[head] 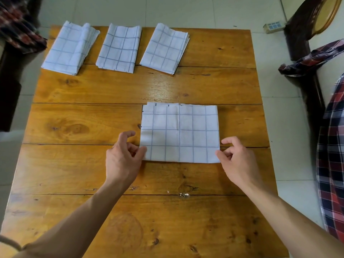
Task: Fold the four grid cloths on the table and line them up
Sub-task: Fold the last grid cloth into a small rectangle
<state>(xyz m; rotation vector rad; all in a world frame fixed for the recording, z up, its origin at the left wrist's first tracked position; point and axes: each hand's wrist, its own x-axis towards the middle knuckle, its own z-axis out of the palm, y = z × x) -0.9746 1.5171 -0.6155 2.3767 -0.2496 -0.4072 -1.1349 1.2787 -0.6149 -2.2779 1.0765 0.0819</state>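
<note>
The counter (93, 164) carries three folded cloths (119, 48) in a row at its far edge. Nearer lies the fourth cloth (179, 134), half folded. The left hand (122, 157) and right hand (236, 157) pinch its near corners with their fingers. Best to fold it evenly, matching edges, then set it right of the row.

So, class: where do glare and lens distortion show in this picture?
Head view: glare sits on the varnished table just beyond the near grid cloth; wide-angle distortion bows the table's edges and splays the floor tiles; focus is sharp throughout.
</note>
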